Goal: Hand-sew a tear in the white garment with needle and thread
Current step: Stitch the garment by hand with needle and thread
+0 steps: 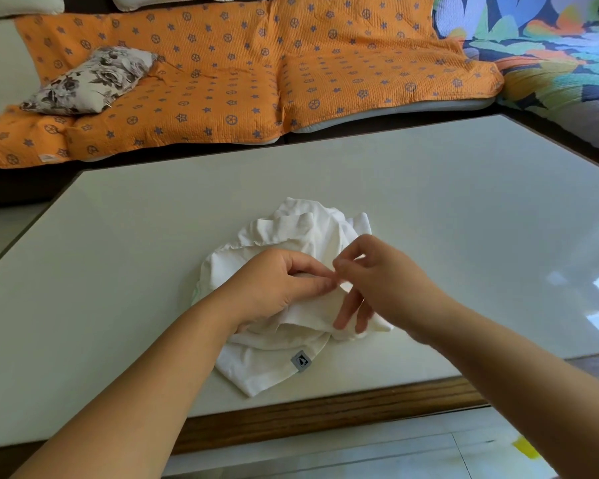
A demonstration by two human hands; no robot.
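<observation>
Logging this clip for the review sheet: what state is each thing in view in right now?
white garment: crumpled on the table, held by both hands.
left hand: grips a fold of the garment.
right hand: thumb and forefinger pinched at that fold; needle too small to tell.
grey label: flat on the garment's near edge.
orange cover: spread, rumpled.
floral cushion: lying on the orange cover.

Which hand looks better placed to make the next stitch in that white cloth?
Probably the right hand: its thumb and forefinger are pinched together at the fold. The left hand grips the white garment, steadying it. No needle is discernible.
</observation>
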